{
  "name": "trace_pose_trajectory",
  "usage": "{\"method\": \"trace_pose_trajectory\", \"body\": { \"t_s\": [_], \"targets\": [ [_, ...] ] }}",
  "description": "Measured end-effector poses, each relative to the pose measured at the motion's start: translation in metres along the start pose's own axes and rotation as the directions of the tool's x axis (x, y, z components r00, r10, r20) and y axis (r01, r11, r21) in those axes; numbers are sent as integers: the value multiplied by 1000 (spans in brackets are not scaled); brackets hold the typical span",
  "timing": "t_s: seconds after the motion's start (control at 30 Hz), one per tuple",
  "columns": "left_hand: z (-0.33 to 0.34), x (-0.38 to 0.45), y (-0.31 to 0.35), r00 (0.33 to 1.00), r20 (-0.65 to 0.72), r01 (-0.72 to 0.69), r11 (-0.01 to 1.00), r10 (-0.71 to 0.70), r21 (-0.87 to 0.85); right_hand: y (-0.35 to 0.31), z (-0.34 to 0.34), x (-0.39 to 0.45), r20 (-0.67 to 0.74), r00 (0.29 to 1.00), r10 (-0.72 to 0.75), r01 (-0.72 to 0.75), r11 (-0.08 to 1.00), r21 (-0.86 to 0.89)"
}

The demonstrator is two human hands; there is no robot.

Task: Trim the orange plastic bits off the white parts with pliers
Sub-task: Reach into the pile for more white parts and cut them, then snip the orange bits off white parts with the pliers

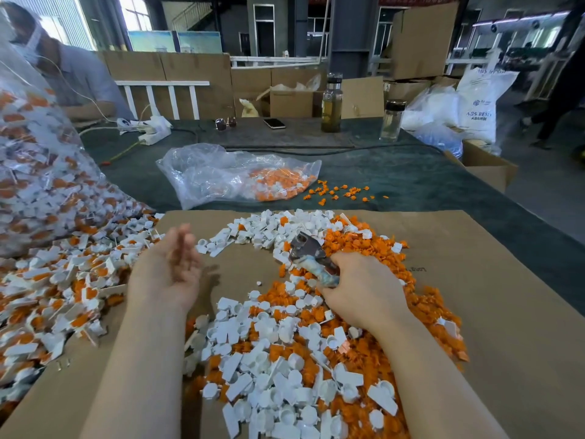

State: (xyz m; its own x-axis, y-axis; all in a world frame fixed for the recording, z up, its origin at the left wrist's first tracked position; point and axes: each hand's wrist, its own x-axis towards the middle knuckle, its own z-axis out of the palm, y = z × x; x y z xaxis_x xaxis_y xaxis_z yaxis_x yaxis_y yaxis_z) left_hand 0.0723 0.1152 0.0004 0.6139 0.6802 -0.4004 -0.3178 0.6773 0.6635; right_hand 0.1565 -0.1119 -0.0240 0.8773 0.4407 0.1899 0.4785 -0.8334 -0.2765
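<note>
We count one pair of grey metal pliers (308, 253), two clear drink bottles (331, 104) (392, 120), one black smartphone (274, 123), one pair of sunglasses (225, 123), and white and orange plastic pieces (278, 369) too many to count.

A cardboard sheet (493, 312) lies on the table (380, 172) at its near edge. A heap of parts (285, 359) covers the sheet's middle. A second heap (63, 280) overlaps its left edge, spilling from a large bag (38, 160). Behind the sheet lies a smaller bag (228, 175), with loose bits (342, 191) to its right. Two bottles (331, 103) and a phone (274, 123) stand near the far edge.
</note>
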Motion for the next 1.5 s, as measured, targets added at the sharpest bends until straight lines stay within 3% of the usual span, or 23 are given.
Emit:
{"method": "trace_pose_trajectory", "body": {
  "t_s": [0.1,0.2,0.3,0.43,0.67,0.8,1.03,1.13,1.27,1.5],
  "targets": [
    [13,-5,-17,993,108,-87,883,42,462,-3,4,1,-8,1000,7,-7,999,-42],
    [19,-10,-35,964,237,-261,579,119,773,-4,6,2,0,1000,9,-9,999,-44],
    [20,-12,-47,886,450,-463,247,112,851,-3,7,3,30,1000,6,-5,999,-40],
    [19,-8,-57,819,571,-572,2,57,820,-1,8,4,48,999,10,-10,1000,-3],
    [22,-12,-65,756,655,-654,-50,1,755,6,3,7,-56,993,99,-92,989,119],
    [25,-17,-74,734,679,-673,-157,-22,723,3,-1,6,-138,982,127,-104,981,166],
    [27,-20,-78,666,740,-739,-223,-96,636,3,-2,5,-179,972,154,-112,968,224],
    [28,-19,-79,692,709,-717,-236,-135,655,2,-3,5,-174,973,150,-108,967,229],
    [28,-18,-77,758,638,-652,-173,-137,738,2,-2,5,-167,974,155,-112,963,244],
    [27,-22,-74,773,630,-633,-121,-69,764,2,-1,6,-171,972,160,-111,958,265]
  ]
}}
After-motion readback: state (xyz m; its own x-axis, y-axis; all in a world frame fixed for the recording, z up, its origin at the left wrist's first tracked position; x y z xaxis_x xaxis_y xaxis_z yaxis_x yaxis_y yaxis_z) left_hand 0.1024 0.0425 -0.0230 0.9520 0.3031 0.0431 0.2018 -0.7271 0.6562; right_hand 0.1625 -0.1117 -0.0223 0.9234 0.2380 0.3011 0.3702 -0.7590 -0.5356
